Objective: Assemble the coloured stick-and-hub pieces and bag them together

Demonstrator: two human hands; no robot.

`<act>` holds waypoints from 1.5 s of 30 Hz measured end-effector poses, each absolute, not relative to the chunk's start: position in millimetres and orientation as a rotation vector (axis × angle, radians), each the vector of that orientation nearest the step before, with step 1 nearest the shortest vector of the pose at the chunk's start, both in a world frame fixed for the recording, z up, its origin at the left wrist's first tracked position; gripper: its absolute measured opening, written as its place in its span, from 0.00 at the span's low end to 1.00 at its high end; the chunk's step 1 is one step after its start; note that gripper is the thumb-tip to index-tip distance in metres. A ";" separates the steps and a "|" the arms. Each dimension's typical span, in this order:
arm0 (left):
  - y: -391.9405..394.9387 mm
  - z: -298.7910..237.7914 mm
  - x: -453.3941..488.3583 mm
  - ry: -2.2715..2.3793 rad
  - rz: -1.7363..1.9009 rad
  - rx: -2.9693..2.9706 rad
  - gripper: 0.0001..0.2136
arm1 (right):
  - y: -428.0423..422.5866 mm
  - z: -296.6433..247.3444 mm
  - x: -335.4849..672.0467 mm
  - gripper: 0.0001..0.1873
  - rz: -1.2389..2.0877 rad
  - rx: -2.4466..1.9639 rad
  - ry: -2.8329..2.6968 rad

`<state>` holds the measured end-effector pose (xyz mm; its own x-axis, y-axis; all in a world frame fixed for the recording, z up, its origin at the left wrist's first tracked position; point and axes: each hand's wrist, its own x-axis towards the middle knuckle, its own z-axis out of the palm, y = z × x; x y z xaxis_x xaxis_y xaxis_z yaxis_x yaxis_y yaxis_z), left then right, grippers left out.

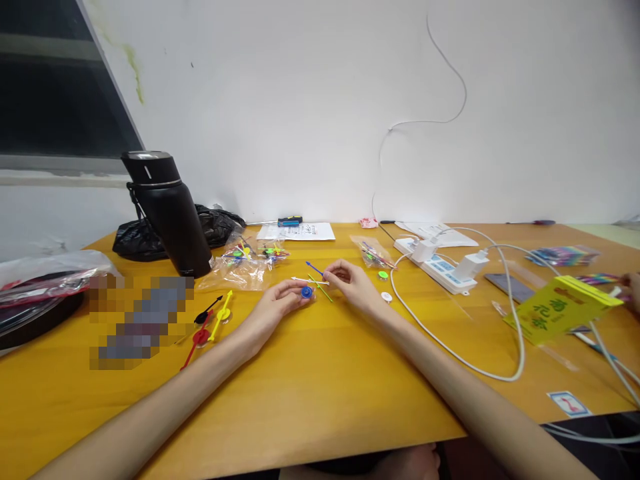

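In the head view, my left hand [284,300] pinches a small blue round disc [307,292] at its fingertips, just above the table. My right hand [353,283] is closed on the tail end of a blue arrow pointer [315,268], whose tip points up and left. Between the hands lie a white arrow pointer [303,281] and a thin green pointer [323,290], crossing each other. Left of my left hand are a yellow arrow spinner [223,314], a black one [205,313] and a red one [200,338]. A green disc [383,275] and a white disc [386,297] lie to the right.
A black bottle [173,217] stands at left behind a blurred-out patch. Plastic bags of pointers [243,263] lie at the back. A white power strip [443,271] with looping cables is on the right, near a yellow packet [563,308]. Another person's hand [634,290] shows at the right edge.
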<state>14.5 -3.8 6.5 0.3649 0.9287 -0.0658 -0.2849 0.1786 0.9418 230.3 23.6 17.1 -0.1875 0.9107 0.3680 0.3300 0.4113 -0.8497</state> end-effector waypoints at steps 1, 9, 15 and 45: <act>-4.0 6.8 14.4 0.779 0.995 1.035 0.13 | 21.4 18.6 227.2 0.13 0.845 -1.045 -1.703; -4.8 6.3 13.7 0.782 1.004 1.064 0.16 | 6.1 26.0 215.2 0.13 0.969 -0.977 -1.691; -5.3 13.3 13.4 0.785 1.060 1.170 0.16 | 2.1 28.4 215.1 0.14 0.972 -0.985 -1.707; -13.2 24.6 12.7 0.741 1.261 1.610 0.14 | -15.8 36.4 205.4 0.06 0.628 -0.945 -1.884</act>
